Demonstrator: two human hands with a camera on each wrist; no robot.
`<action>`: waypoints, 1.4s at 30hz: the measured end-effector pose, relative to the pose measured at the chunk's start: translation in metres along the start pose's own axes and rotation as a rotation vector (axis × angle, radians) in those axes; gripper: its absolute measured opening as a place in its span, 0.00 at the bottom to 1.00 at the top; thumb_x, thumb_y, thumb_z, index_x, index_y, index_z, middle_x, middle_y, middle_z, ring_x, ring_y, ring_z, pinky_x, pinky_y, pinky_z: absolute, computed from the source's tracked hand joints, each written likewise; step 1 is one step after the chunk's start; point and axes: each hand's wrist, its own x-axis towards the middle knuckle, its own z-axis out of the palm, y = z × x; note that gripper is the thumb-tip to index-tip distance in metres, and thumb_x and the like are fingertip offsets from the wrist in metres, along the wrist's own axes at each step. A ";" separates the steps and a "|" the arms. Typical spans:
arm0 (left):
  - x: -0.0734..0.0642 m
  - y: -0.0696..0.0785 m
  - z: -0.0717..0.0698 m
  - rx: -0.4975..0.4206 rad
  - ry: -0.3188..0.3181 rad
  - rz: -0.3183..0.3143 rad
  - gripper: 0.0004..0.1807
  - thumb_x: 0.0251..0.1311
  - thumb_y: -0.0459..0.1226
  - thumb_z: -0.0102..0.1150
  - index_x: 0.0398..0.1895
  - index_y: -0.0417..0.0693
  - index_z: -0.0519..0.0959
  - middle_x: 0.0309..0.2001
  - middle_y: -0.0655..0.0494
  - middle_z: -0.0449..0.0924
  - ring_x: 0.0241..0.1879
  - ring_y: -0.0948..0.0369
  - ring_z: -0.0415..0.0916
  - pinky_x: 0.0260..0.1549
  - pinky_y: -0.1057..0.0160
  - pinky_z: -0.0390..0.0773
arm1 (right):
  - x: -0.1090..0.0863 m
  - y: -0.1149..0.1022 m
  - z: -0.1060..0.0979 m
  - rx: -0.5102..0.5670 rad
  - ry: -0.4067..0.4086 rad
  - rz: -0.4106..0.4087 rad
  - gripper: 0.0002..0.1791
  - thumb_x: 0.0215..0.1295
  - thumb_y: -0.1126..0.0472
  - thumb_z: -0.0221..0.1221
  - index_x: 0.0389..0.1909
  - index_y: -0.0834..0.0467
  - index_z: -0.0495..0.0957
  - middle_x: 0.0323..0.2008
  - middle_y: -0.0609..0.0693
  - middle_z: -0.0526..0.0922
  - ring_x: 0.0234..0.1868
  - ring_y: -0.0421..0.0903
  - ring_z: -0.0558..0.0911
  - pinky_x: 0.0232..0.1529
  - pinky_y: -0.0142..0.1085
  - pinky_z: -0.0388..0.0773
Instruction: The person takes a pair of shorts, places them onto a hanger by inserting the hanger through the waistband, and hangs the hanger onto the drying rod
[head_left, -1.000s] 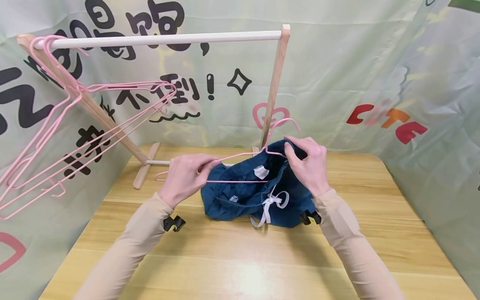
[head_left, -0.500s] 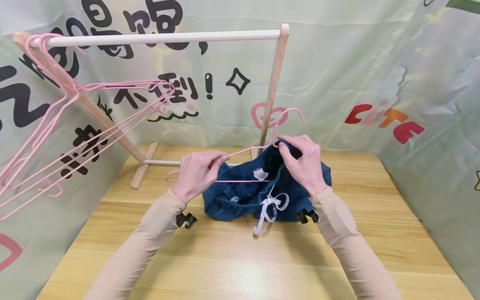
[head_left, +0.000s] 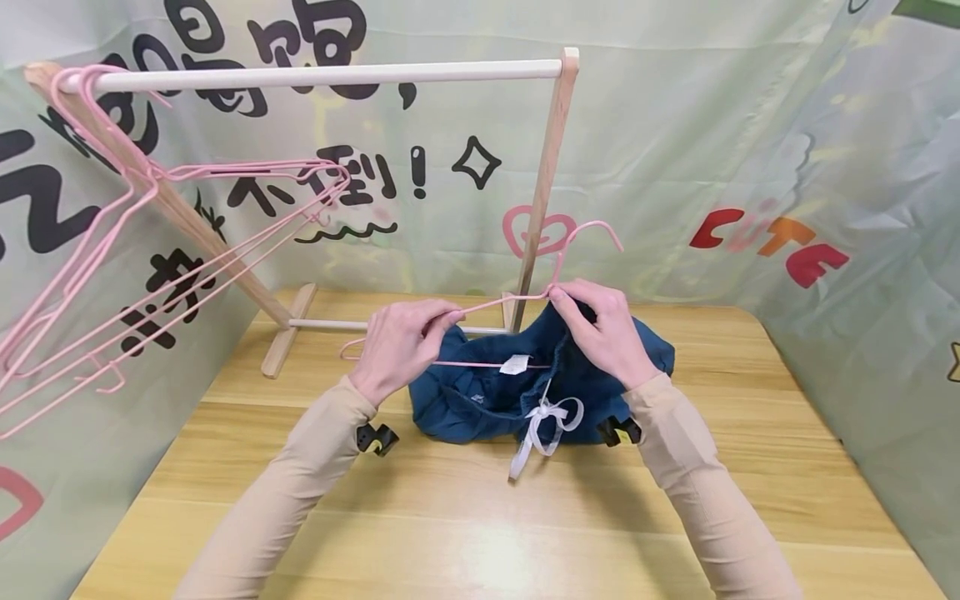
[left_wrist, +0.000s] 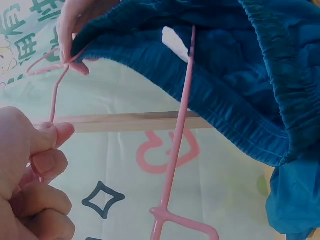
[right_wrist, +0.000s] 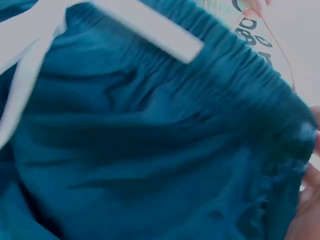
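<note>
A pink hanger (head_left: 491, 304) is tilted through the waist opening of blue drawstring pants (head_left: 465, 421), its hook up and to the right. My left hand (head_left: 401, 346) pinches the hanger's left shoulder between thumb and fingers, seen closely in the left wrist view. With thumb and fingers, my right hand (head_left: 603, 329) grips the elastic waistband (left_wrist: 135, 60) close to the hanger's neck. The hanger's lower bar (left_wrist: 177, 135) runs into the waist opening past a white label (head_left: 515, 364). A white drawstring bow (head_left: 546, 417) hangs at the front. The hanger's right end is hidden by the cloth.
Behind stands a rack with a white rail (head_left: 330, 77) and wooden posts (head_left: 543, 183). Several pink hangers (head_left: 153, 175) hang at its left end. A wooden table (head_left: 480, 517) lies beneath, with a printed cloth backdrop (head_left: 660, 125) around it.
My left hand and the hanger have moved right, further into the pants. The hook has risen. My right hand has shifted slightly left with the waistband, toward the hanger's neck.
</note>
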 end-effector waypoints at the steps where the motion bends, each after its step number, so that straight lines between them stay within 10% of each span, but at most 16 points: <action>1: 0.000 0.000 0.000 0.000 -0.001 0.002 0.07 0.68 0.39 0.62 0.37 0.49 0.88 0.19 0.60 0.77 0.14 0.64 0.63 0.15 0.66 0.54 | 0.000 0.001 0.000 -0.002 0.000 -0.005 0.10 0.72 0.66 0.57 0.44 0.59 0.87 0.39 0.55 0.89 0.41 0.39 0.81 0.47 0.22 0.72; 8: 0.000 0.006 0.005 0.101 0.038 0.066 0.08 0.67 0.35 0.61 0.46 0.48 0.86 0.36 0.55 0.86 0.27 0.56 0.77 0.26 0.59 0.72 | 0.001 0.006 0.001 -0.004 0.022 -0.060 0.08 0.70 0.70 0.58 0.39 0.61 0.86 0.36 0.56 0.89 0.40 0.37 0.82 0.47 0.21 0.73; 13: -0.007 0.019 0.015 0.079 0.069 0.358 0.18 0.63 0.30 0.62 0.57 0.43 0.80 0.54 0.45 0.80 0.56 0.50 0.75 0.60 0.54 0.74 | 0.001 0.011 0.000 -0.007 0.089 -0.089 0.07 0.67 0.74 0.59 0.38 0.64 0.86 0.34 0.58 0.88 0.35 0.32 0.78 0.42 0.21 0.71; 18: -0.025 0.019 0.029 -0.100 -0.100 0.574 0.14 0.63 0.32 0.64 0.52 0.45 0.82 0.50 0.51 0.83 0.53 0.57 0.79 0.60 0.61 0.77 | 0.000 0.014 -0.003 -0.002 0.145 -0.101 0.06 0.66 0.74 0.59 0.37 0.66 0.84 0.34 0.60 0.87 0.33 0.32 0.75 0.40 0.22 0.69; 24: -0.046 -0.015 0.047 -0.146 -0.483 0.300 0.15 0.73 0.45 0.54 0.55 0.49 0.82 0.54 0.56 0.81 0.59 0.59 0.75 0.64 0.58 0.73 | -0.001 0.016 -0.005 0.007 0.203 -0.081 0.07 0.69 0.74 0.57 0.36 0.67 0.84 0.33 0.60 0.86 0.30 0.32 0.71 0.36 0.24 0.65; 28: -0.054 -0.037 0.050 -0.102 -0.629 0.075 0.22 0.71 0.54 0.52 0.58 0.53 0.82 0.60 0.56 0.74 0.65 0.56 0.66 0.67 0.51 0.68 | -0.002 0.017 -0.006 0.013 0.216 -0.076 0.08 0.69 0.74 0.56 0.35 0.66 0.84 0.33 0.59 0.86 0.31 0.31 0.71 0.38 0.24 0.66; 33: -0.055 -0.052 0.049 -0.075 -0.663 -0.041 0.29 0.62 0.60 0.61 0.62 0.58 0.79 0.60 0.53 0.61 0.65 0.49 0.56 0.64 0.44 0.65 | -0.002 0.017 -0.007 0.016 0.223 -0.076 0.08 0.69 0.74 0.56 0.34 0.66 0.83 0.33 0.60 0.85 0.32 0.31 0.72 0.38 0.24 0.66; 42: -0.056 -0.069 0.048 -0.127 -0.636 -0.026 0.16 0.58 0.49 0.70 0.49 0.59 0.83 0.56 0.48 0.65 0.57 0.45 0.62 0.55 0.44 0.69 | -0.003 0.017 -0.007 0.029 0.226 -0.079 0.08 0.69 0.74 0.56 0.33 0.67 0.83 0.32 0.62 0.84 0.32 0.31 0.72 0.38 0.24 0.66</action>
